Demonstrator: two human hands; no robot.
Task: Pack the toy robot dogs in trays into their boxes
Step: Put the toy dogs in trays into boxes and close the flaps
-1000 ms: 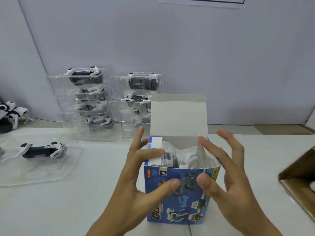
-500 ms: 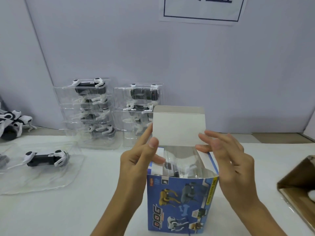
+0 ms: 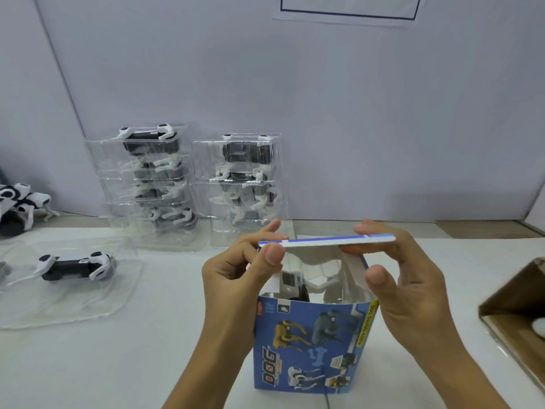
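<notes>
1. Centre of bench [image 3: 182, 364]: blue box [image 3: 309, 346] upright, top open, clear tray with toy dog [image 3: 295, 286] inside.
2. Lid flap [image 3: 327, 241] folded level over the opening.
3. Left hand [image 3: 236, 278]: thumb and fingers pinching flap's left end.
4. Right hand [image 3: 413, 287]: fingers clamped on flap's right end, thumb free below.
5. 11 o'clock from box: two stacks of trayed dogs [image 3: 188, 187] at the wall.
6. 9 o'clock: single dog in open tray [image 3: 75, 265].
7. 3 o'clock: cardboard carton [image 3: 516, 314], partly cropped.

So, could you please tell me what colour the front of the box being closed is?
Mostly blue, with printed toy dogs, on the box; the head view shows it.
</notes>
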